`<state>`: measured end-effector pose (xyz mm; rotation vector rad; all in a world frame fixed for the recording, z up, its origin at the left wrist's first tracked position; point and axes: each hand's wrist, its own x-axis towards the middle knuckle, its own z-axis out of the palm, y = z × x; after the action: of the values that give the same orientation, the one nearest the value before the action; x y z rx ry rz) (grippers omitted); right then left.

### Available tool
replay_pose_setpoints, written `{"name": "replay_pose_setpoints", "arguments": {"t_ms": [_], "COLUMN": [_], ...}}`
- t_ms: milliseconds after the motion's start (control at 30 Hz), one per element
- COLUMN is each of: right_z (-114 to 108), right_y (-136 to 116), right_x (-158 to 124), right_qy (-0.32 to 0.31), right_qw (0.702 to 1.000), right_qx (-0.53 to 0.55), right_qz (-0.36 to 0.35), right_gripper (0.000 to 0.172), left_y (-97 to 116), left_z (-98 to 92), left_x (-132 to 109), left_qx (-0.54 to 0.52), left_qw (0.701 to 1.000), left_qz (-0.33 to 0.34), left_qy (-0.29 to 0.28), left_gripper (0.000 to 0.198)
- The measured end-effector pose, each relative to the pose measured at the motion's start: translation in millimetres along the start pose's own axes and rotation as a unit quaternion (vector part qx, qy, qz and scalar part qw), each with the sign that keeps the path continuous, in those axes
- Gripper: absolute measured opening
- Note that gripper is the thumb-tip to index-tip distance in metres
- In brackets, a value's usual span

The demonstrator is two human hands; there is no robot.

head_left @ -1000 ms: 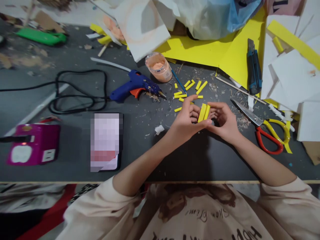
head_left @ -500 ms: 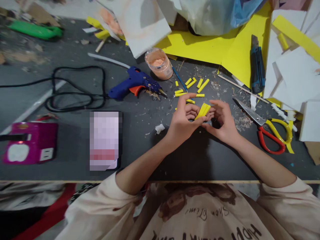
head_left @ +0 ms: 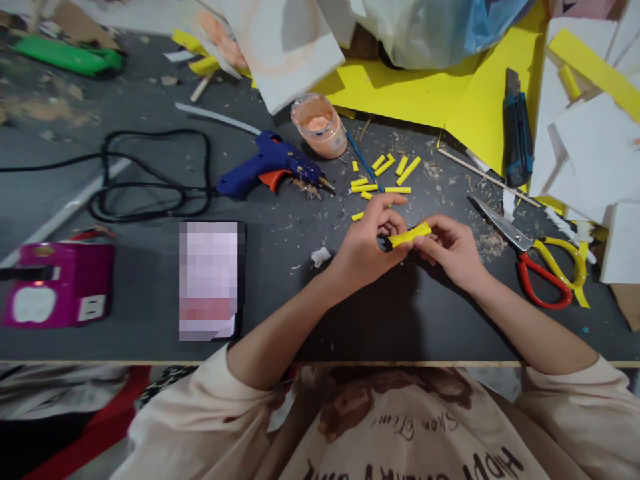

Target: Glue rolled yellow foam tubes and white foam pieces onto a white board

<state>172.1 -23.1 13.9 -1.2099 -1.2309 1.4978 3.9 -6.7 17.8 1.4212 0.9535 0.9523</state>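
Observation:
Both hands meet above the dark table (head_left: 150, 280), pinching one yellow foam piece (head_left: 409, 235) that lies almost level between them. My left hand (head_left: 367, 243) grips its left end with curled fingers. My right hand (head_left: 450, 248) pinches its right end. Just beyond the hands, several short yellow foam sticks (head_left: 383, 177) lie scattered on the table. A blue glue gun (head_left: 273, 168) rests to the left of them, nozzle pointing right.
Red and yellow scissors (head_left: 537, 263) lie right of the hands, a blue utility knife (head_left: 517, 137) farther back. A jar of orange powder (head_left: 320, 125), yellow sheets (head_left: 410, 90), white foam boards (head_left: 585, 143), a black cord (head_left: 145, 177), a phone (head_left: 210, 280) and a magenta power strip (head_left: 55, 283) crowd the table.
The yellow piece stood upright between the hands a second ago; it now lies nearly horizontal, pinched at both ends. The hands have shifted slightly toward me.

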Motion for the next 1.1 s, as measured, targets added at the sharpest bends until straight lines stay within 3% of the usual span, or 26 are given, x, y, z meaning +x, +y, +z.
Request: {"name": "replay_pose_setpoints", "arguments": {"t_ms": [133,333,633,1100], "right_z": [9.2,16.2,5.7,3.0], "right_y": [2.8,2.9,-2.0,-2.4], "right_x": [-5.3,-7.1,-1.5,-2.2], "right_qy": [0.043,0.103,0.027,0.032], "right_qw": [0.992,0.980,0.999,0.999], "right_qx": [0.118,0.168,0.047,0.028], "right_qz": [0.023,0.039,0.002,0.019], "right_gripper": [0.023,0.031,0.031,0.034], "left_y": [1.6,0.7,4.8,4.2], "left_z": [6.4,8.0,-0.1,-0.8], "left_x": [-2.0,-1.3,0.5,4.4], "left_qx": [-0.049,-0.135,-0.118,-0.119], "left_qw": [0.996,0.981,0.984,0.978], "left_qz": [-0.069,-0.135,-0.128,-0.172], "left_qy": [0.023,0.039,0.021,0.003], "left_gripper": [0.032,0.032,0.028,0.038]}}
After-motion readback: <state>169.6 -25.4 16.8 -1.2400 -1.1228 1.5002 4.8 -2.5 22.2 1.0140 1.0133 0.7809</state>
